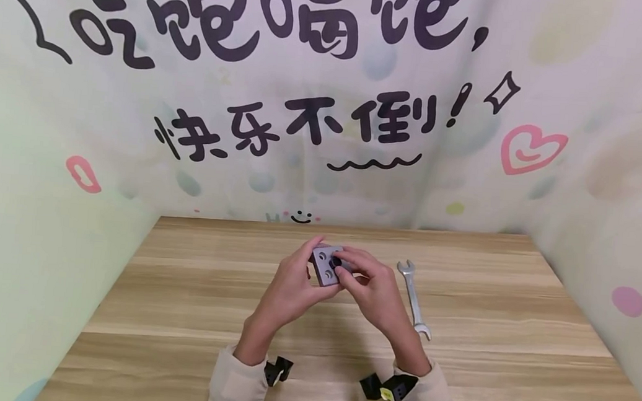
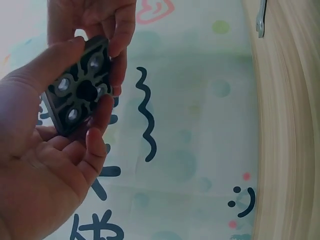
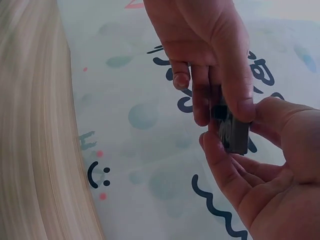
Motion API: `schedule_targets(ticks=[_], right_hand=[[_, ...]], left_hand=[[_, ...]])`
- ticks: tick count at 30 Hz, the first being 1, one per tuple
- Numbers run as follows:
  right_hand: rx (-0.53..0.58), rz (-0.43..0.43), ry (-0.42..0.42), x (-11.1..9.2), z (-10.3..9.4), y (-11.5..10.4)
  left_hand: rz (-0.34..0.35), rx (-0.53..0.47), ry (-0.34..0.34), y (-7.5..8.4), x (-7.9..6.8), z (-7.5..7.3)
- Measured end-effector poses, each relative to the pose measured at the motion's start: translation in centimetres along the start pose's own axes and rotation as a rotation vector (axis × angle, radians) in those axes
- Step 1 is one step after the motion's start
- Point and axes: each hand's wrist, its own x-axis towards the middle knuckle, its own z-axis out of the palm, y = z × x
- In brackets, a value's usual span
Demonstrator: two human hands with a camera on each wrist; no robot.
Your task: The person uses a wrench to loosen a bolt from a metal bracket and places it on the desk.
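A small grey square plate (image 1: 320, 267) with round holes near its corners is held up over the table by my left hand (image 1: 291, 285). The thumb lies along one edge, with fingers at the opposite side. My right hand (image 1: 375, 286) pinches a round black knob-like piece (image 1: 336, 262) on the plate's face between thumb and fingers. In the left wrist view the plate's ribbed dark underside (image 2: 61, 112) shows, with a dark round centre. From the right wrist view the plate (image 3: 240, 137) appears nearly edge-on, partly covered by fingers.
An open-ended wrench (image 1: 415, 300) lies on the wood-grain table (image 1: 179, 302), right of my right hand. Behind the table hangs a printed backdrop (image 1: 300, 180) with dark lettering, and pale walls stand on both sides. Black straps with small devices (image 1: 278, 371) sit at both wrists.
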Motion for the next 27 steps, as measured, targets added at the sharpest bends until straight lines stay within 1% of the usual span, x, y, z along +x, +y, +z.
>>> schedule_targets(ticks=[2, 4, 7, 12, 18, 23, 27], right_hand=[[0.000, 0.013, -0.009, 0.0, 0.0, -0.1], [-0.002, 0.030, -0.018, -0.1, 0.0, -0.2], [0.001, 0.054, -0.025, -0.1, 0.1, -0.4], [0.012, 0.100, -0.003, -0.1, 0.4, -0.6], [0.028, 0.176, 0.080, 0.1, 0.8, -0.9], [-0.008, 0.148, 0.131, 0.0, 0.9, -1.0], [-0.016, 0.103, 0.138, -0.1, 0.9, -1.0]], left_hand=[[-0.043, -0.003, -0.018, 0.1, 0.0, 0.0], [-0.072, 0.015, -0.028, 0.3, -0.1, 0.0], [-0.087, 0.057, -0.039, 0.6, -0.2, -0.1], [-0.073, 0.082, -0.039, 0.7, -0.3, 0.0], [-0.040, 0.051, -0.033, 0.8, -0.2, -0.1], [-0.009, 0.044, -0.041, 0.9, -0.3, -0.1], [0.011, 0.046, -0.030, 0.9, -0.4, -0.1]])
